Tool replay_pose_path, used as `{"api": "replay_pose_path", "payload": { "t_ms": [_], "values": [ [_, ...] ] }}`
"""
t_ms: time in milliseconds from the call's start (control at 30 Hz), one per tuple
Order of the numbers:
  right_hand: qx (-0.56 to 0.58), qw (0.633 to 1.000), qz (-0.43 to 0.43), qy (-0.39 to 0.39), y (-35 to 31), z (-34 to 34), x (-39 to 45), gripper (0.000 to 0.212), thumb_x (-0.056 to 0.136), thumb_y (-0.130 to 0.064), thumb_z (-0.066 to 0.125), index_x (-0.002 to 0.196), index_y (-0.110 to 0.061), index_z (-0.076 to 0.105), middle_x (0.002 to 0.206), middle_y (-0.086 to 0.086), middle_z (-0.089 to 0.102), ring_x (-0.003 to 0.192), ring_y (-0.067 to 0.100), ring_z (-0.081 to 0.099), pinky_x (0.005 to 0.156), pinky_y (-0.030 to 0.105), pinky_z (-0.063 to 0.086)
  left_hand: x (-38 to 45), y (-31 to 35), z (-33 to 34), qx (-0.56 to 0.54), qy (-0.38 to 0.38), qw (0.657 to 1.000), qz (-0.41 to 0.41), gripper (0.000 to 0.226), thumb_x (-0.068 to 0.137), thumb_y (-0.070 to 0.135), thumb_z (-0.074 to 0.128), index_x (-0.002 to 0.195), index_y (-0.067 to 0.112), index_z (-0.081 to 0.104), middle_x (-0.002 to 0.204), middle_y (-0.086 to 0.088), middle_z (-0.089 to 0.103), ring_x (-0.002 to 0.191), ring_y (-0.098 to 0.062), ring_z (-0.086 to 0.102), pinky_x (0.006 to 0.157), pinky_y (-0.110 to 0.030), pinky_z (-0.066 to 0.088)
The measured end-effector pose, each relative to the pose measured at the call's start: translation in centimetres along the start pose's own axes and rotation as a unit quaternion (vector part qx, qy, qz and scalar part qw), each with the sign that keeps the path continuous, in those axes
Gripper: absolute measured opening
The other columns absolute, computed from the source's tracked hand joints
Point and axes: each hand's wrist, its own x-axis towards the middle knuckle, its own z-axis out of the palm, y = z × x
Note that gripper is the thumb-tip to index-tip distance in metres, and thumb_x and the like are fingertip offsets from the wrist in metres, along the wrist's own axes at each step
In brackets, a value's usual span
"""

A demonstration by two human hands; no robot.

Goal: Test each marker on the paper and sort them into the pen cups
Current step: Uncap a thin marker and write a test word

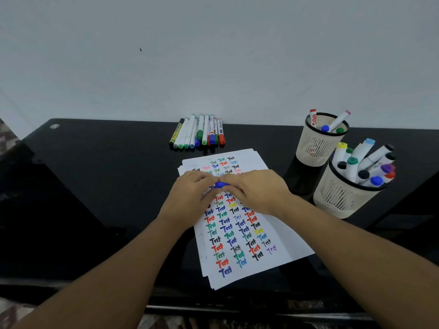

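Two hands meet over the paper (240, 236): left hand (190, 198) and right hand (254, 191) both pinch a blue marker (222, 184), each grip grasping one end. Right of them stand two pen cups (316, 148) holding markers; beyond, unsorted markers (198, 132) lie on the worktop (107, 174).

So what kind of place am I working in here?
Likely a home or office desk against a plain wall: a glossy black desktop, test paper covered in scribbled words, two mesh pen cups and a row of markers.
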Motion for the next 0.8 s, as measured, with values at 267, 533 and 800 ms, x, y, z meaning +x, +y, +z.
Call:
{"api": "replay_pose_path", "payload": {
  "t_ms": [267,533,800],
  "values": [
    [0.159,0.981,0.107,-0.005,0.7,-0.9,-1.0,0.038,0.109,-0.028,0.041,0.142,-0.034,0.025,0.084,-0.006,0.058,0.066,0.014,0.060,0.059,0.039,0.052,0.1,-0.1,0.0,0.005,0.004,0.999,-0.042,0.027,0.098,0.036,0.063,0.117,0.018,0.072,0.119,0.005,0.068,0.114,-0.016,0.056,0.097,-0.034,0.046],
    [0.498,0.828,0.227,0.120,1.8,-0.5,-2.1,0.037,0.109,-0.013,0.039,0.111,-0.034,0.070,0.116,-0.013,0.067,0.104,0.008,0.067,0.093,0.029,0.054,0.2,1.0,-0.7,0.024,-0.116,0.991,-0.064,0.065,0.101,0.062,0.040,0.157,0.052,0.012,0.165,0.004,0.028,0.151,-0.018,0.022,0.122,-0.042,0.021],
    [0.490,0.843,0.175,0.137,1.8,1.8,-3.5,0.039,0.101,-0.001,0.058,0.112,-0.039,0.057,0.107,-0.010,0.064,0.098,0.003,0.062,0.088,0.029,0.055,0.6,0.3,-0.4,0.065,-0.193,0.978,-0.046,0.069,0.086,0.086,0.013,0.148,0.062,0.030,0.168,0.011,0.018,0.155,-0.013,0.009,0.125,-0.046,0.014]
  ]
}}
